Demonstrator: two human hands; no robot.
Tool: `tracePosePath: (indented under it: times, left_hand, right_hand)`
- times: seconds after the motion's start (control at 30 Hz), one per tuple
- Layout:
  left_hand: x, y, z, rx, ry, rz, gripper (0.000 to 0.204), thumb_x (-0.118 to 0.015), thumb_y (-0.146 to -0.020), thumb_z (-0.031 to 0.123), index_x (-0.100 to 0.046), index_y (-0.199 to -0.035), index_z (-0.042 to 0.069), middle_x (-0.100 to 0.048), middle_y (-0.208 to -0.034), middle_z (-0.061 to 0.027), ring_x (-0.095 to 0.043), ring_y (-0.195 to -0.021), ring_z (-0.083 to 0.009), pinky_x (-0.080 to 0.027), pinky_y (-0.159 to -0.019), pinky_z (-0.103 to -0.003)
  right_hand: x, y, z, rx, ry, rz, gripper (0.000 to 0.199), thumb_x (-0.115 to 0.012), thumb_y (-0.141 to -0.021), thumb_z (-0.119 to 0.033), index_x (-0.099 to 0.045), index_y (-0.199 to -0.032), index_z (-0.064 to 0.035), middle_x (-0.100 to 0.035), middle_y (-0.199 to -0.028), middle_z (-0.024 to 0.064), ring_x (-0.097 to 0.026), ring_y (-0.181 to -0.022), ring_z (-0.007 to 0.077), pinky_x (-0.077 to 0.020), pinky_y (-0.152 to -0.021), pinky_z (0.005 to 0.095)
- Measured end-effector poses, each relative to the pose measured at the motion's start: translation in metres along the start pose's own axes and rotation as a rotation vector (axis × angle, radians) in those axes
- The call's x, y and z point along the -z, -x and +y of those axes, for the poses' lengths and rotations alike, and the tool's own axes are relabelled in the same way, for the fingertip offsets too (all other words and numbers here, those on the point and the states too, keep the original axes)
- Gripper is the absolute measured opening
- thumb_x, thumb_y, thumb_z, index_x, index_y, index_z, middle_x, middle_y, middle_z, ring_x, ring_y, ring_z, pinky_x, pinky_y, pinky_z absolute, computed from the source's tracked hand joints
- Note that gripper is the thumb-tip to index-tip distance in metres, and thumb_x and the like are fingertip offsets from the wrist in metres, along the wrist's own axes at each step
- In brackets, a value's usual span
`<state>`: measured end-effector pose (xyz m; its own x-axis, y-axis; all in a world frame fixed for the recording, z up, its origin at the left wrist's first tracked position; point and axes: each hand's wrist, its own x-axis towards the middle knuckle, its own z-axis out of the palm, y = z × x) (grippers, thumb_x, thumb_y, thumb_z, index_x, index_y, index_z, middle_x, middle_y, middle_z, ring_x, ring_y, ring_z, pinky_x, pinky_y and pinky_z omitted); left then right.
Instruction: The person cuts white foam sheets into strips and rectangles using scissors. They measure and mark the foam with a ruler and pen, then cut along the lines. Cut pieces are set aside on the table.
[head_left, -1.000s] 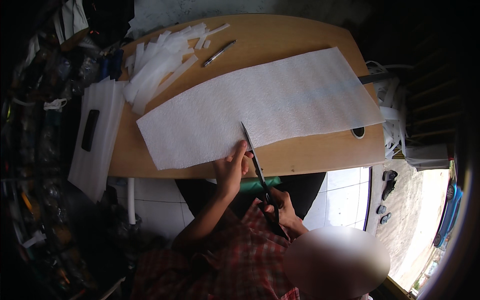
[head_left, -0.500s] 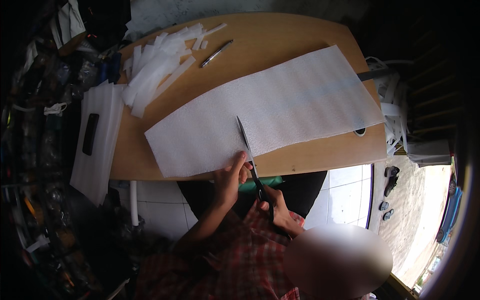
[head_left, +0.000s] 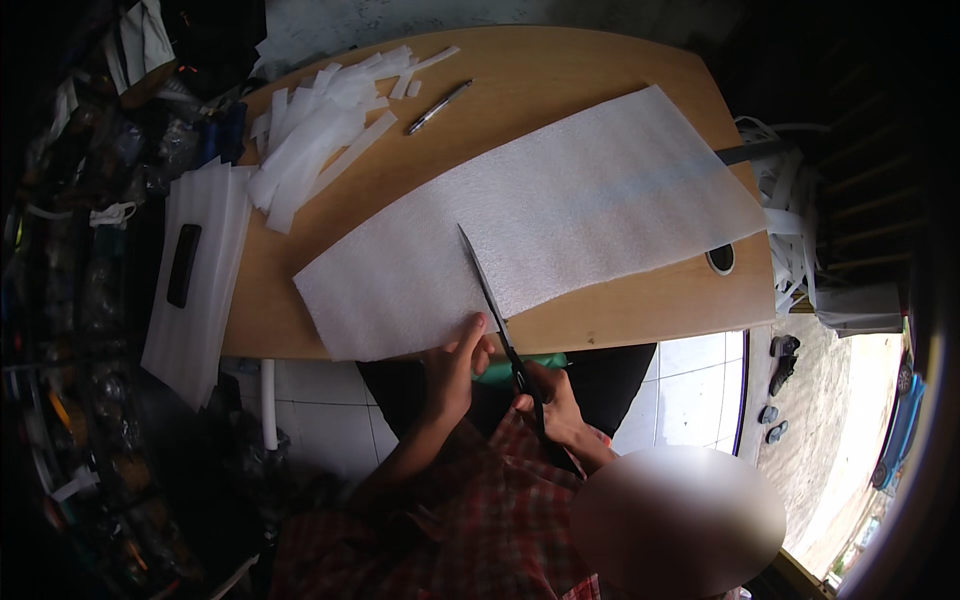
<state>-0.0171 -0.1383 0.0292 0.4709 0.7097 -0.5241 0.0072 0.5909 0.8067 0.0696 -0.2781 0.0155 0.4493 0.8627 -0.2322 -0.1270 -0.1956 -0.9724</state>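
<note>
A large white foam sheet (head_left: 600, 185) lies slantwise across the table, its near edge reaching the table's front. Dark-handled scissors (head_left: 484, 283) are in my right hand (head_left: 556, 402), fingers wrapped round the handles. Their long blade lies along the sheet, pointing away and slightly left; whether it is above or below the foam along its whole length I cannot tell. Just left of the blades, my left hand (head_left: 452, 372) pinches the sheet's near edge, thumb on top. The fingers beneath are partly hidden.
Cut white foam strips (head_left: 320, 135) are heaped at the far left, beside a pen (head_left: 440, 107). A dark phone (head_left: 183, 265) rests on stacked foam sheets (head_left: 215, 300) at the left edge. A round cable hole (head_left: 720, 260) is at right. Green material (head_left: 545, 368) lies on my lap.
The foam sheet has shifted a little left at its far right end, uncovering more of the cable hole. The scissors' tip has moved slightly left and away, and my left hand has dropped slightly nearer.
</note>
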Motion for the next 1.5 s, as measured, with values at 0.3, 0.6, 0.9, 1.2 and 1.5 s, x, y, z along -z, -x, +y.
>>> tracePosePath:
  times: [0.3, 0.6, 0.9, 1.2, 1.5]
  left_hand:
    - [0.008, 0.002, -0.003, 0.032, 0.02, 0.002, 0.021, -0.067, -0.091, 0.02, -0.058, -0.076, 0.007, -0.051, -0.065, -0.0018, -0.042, -0.052, -0.0086, -0.031, -0.049, -0.024]
    - [0.011, 0.004, -0.004, 0.022, 0.012, -0.013, 0.027, -0.068, -0.091, 0.021, -0.057, -0.071, 0.007, -0.051, -0.065, -0.0012, -0.042, -0.053, -0.008, -0.031, -0.049, -0.024]
    - [0.009, 0.007, -0.007, 0.045, 0.03, 0.021, 0.02, -0.07, -0.089, 0.02, -0.06, -0.077, 0.008, -0.054, -0.067, -0.0003, -0.046, -0.054, -0.007, -0.031, -0.047, -0.023]
    - [0.011, 0.008, -0.003, 0.015, 0.011, -0.076, 0.024, -0.067, -0.091, 0.018, -0.055, -0.072, 0.01, -0.046, -0.06, 0.0011, -0.039, -0.049, -0.0069, -0.027, -0.046, -0.024]
    - [0.009, 0.015, -0.001, 0.06, -0.039, -0.092, 0.03, -0.063, -0.093, 0.017, -0.049, -0.068, 0.011, -0.039, -0.057, 0.002, -0.033, -0.047, -0.0069, -0.024, -0.046, -0.025]
  right_hand:
    - [0.005, -0.003, -0.002, 0.027, -0.056, -0.026, 0.071, -0.075, -0.076, -0.059, -0.06, -0.102, 0.0061, -0.047, -0.065, 0.0031, -0.039, -0.065, 0.011, -0.0369, -0.056, 0.0315]
    - [0.015, -0.007, -0.004, -0.122, 0.019, -0.093, 0.07, -0.08, -0.071, -0.057, -0.061, -0.097, 0.0051, -0.047, -0.067, 0.0017, -0.041, -0.065, 0.0104, -0.0365, -0.056, 0.0303]
    - [0.022, -0.018, -0.004, 0.001, 0.037, -0.089, 0.068, -0.08, -0.071, -0.058, -0.06, -0.089, 0.0042, -0.052, -0.067, 0.0037, -0.045, -0.065, 0.0116, -0.0377, -0.056, 0.0308]
    - [0.025, -0.018, -0.01, -0.075, 0.017, -0.13, 0.069, -0.078, -0.07, -0.063, -0.058, -0.085, 0.0023, -0.049, -0.066, 0.0023, -0.046, -0.063, 0.0106, -0.0385, -0.055, 0.0311]
    - [0.025, -0.029, -0.014, 0.076, 0.095, -0.096, 0.081, -0.065, -0.069, -0.08, -0.051, -0.078, 0.0002, -0.042, -0.06, -0.0009, -0.038, -0.059, 0.0089, -0.03, -0.049, 0.0288]
